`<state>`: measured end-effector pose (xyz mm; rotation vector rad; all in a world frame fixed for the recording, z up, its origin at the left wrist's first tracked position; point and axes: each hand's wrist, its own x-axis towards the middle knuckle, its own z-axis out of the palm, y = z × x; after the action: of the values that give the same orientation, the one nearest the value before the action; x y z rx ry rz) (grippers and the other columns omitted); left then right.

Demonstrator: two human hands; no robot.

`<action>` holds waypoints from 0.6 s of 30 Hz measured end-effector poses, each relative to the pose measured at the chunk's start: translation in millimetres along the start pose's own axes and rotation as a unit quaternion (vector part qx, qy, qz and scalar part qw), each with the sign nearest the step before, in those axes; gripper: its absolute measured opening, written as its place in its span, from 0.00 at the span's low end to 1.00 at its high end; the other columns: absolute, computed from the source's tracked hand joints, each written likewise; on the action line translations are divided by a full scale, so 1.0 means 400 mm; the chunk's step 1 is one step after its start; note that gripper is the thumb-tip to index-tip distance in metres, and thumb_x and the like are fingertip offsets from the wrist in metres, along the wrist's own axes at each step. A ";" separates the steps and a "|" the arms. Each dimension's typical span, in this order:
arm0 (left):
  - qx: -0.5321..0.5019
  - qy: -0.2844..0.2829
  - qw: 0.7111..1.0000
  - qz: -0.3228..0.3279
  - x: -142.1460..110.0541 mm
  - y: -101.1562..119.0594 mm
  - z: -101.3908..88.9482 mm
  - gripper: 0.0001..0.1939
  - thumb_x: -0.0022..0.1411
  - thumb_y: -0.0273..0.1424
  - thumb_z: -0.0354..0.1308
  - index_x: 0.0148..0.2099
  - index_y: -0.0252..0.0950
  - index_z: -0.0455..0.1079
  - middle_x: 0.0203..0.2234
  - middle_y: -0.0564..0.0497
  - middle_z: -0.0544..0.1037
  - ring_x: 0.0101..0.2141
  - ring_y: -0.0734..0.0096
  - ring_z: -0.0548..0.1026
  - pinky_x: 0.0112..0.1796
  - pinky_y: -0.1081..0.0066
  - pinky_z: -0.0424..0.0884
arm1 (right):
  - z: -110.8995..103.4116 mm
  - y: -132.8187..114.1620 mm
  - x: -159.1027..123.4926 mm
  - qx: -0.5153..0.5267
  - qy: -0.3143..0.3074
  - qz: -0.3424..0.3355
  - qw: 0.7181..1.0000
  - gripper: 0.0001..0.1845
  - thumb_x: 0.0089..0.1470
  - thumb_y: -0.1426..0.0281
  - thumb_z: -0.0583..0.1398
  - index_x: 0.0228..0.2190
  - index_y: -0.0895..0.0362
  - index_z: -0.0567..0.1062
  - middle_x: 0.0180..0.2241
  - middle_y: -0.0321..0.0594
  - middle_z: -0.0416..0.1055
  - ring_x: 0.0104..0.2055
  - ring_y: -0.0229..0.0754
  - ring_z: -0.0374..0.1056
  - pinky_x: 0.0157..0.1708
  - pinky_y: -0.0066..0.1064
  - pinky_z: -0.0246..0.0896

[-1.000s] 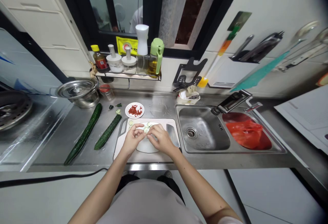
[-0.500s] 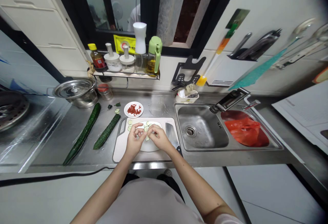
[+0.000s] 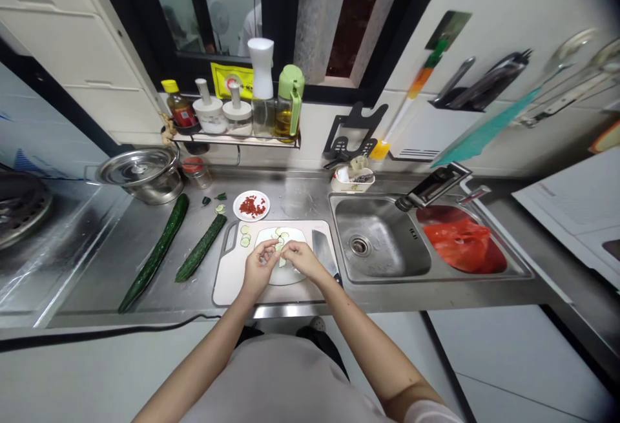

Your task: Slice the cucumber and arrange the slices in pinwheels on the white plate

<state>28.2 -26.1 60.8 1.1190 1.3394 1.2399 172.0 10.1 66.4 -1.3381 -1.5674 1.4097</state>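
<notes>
Over a white plate (image 3: 287, 277) my left hand (image 3: 259, 267) and my right hand (image 3: 303, 260) meet, fingertips pinched around a thin pale cucumber slice (image 3: 279, 246). Fingers partly cover the slice. Several more slices lie on the plate just beyond my fingertips. Under the plate is a light cutting board (image 3: 228, 284) with a grey edge; a few cucumber rounds (image 3: 245, 240) rest at its upper left. A kitchen knife (image 3: 321, 248) lies flat on the board's right side. Behind the board stands a small white dish (image 3: 238, 211) of chopped red pieces.
To the left lie a cut cucumber (image 3: 201, 248) and a long whole cucumber (image 3: 155, 255). A lidded steel pot (image 3: 157, 184) stands behind them. Right of the board is a sink (image 3: 382, 242), with a red plastic bag (image 3: 458, 245) in its second basin. A seasoning shelf (image 3: 237, 139) hangs above.
My left hand has shifted slightly right and down, uncovering the rounds on the board. Both hands stay together over the plate, and the pinched slice shows more clearly.
</notes>
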 end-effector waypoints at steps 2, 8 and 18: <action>-0.001 -0.002 1.000 -0.013 0.009 -0.024 -0.002 0.15 0.51 0.36 0.62 0.42 0.36 0.72 0.27 0.54 0.72 0.27 0.76 0.65 0.34 0.73 0.63 | 0.003 0.022 0.005 -0.009 0.000 0.017 1.000 0.07 0.46 0.71 0.57 0.19 0.58 0.70 0.21 0.32 0.66 0.25 0.34 0.60 0.27 0.25 0.54; 0.044 -0.049 0.994 -0.083 0.029 -0.092 -0.029 0.15 0.46 0.34 0.63 0.38 0.35 0.71 0.22 0.56 0.74 0.25 0.75 0.68 0.32 0.73 0.63 | 0.014 0.080 -0.008 -0.145 -0.034 0.018 0.989 0.05 0.46 0.75 0.59 0.23 0.58 0.75 0.25 0.35 0.72 0.28 0.35 0.64 0.29 0.25 0.55; 0.300 -0.098 0.943 -0.107 0.011 -0.124 -0.036 0.13 0.52 0.32 0.58 0.42 0.43 0.72 0.28 0.56 0.80 0.31 0.69 0.74 0.44 0.65 0.60 | 0.051 0.100 -0.041 -0.378 -0.058 0.036 0.923 0.12 0.52 0.73 0.56 0.19 0.58 0.72 0.25 0.37 0.71 0.30 0.37 0.61 0.38 0.33 0.49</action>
<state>12.5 -26.5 11.3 1.4193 1.6824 0.5466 168.4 -15.7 26.2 -1.7678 -2.2956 0.9478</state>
